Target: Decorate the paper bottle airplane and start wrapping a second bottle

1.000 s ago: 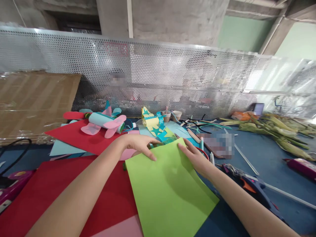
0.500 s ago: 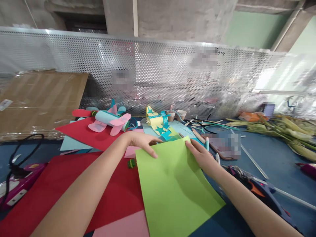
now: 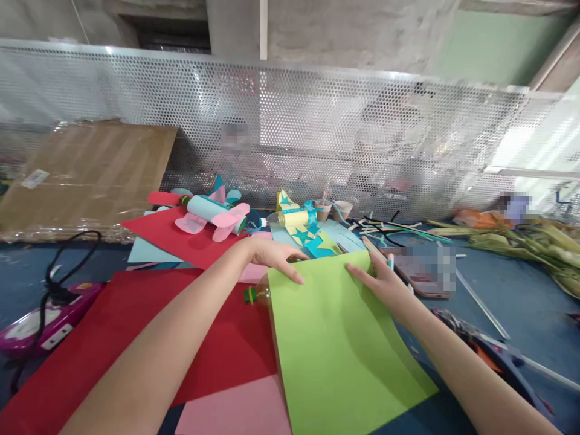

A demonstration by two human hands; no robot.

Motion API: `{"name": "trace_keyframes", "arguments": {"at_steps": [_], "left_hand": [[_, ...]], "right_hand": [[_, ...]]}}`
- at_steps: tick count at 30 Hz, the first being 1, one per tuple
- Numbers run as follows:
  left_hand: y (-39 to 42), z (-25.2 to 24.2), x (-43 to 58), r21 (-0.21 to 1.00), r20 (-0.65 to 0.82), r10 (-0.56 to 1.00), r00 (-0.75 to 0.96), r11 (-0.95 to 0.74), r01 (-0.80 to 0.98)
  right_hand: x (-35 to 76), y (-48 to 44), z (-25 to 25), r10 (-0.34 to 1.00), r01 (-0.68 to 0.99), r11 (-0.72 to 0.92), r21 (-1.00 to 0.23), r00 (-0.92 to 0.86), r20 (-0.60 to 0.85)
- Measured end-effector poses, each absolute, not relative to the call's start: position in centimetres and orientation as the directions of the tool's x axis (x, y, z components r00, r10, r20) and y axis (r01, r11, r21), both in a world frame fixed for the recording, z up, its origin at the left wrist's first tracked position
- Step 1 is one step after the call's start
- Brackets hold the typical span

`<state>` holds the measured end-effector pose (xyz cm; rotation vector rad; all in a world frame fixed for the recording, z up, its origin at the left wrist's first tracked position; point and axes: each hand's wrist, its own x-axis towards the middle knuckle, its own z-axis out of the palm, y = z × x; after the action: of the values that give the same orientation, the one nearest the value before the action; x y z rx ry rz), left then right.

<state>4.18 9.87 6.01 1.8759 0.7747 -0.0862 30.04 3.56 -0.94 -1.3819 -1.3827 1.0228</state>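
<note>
Head view: left hand [image 3: 273,254] and right hand [image 3: 384,280] grip lime-green paper [image 3: 338,347] that partly covers a green-capped plastic bottle [image 3: 261,293]

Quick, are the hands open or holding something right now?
Left hand: thumb on the green paper, fingers at its far edge; grip can't be told.
Right hand: thumb on it too, near a far corner; grip can't be told.

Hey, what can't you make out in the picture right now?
All in the head view:
Bottle: past the neck, hidden by the green sheet.
Green sheet: near corner, cut by the bottom edge.
Phone: much of its surface, pixelated.
Shapes beyond the perforated panel: blurred, broken by its holes.
</note>
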Motion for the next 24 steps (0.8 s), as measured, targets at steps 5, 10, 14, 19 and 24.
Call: {"name": "trace_keyframes", "arguments": {"at_steps": [5, 10, 14, 19, 24], "left_hand": [[10.1, 6.3, 3.8, 0.789, -0.399, 0.453, 0.797, -0.275, 0.550], [10.6, 6.5, 3.1, 0.785, -0.368, 0.431, 0.824, -0.331, 0.523], [10.7, 6.5, 3.0, 0.789, -0.385, 0.411, 0.826, -0.317, 0.526], [11.1, 6.5, 1.8, 0.797, -0.288, 0.496, 0.819, -0.351, 0.492], [12.3, 6.2, -0.7, 0.729, -0.245, 0.644, 0.725, -0.371, 0.575]], "right_hand": [[29.3, 2.5, 0.2, 0.992, 0.121, -0.102, -0.987, -0.060, -0.110], [29.0, 2.2, 0.6, 0.991, 0.135, -0.114, -0.984, -0.060, -0.123], [28.9, 2.3, 0.7, 0.993, 0.162, -0.102, -0.982, -0.042, -0.110], [29.2, 2.4, 0.6, 0.987, 0.088, -0.147, -0.985, -0.052, -0.152], [29.7, 3.2, -0.5, 0.978, 0.232, -0.028, -0.972, -0.193, -0.074]]}}
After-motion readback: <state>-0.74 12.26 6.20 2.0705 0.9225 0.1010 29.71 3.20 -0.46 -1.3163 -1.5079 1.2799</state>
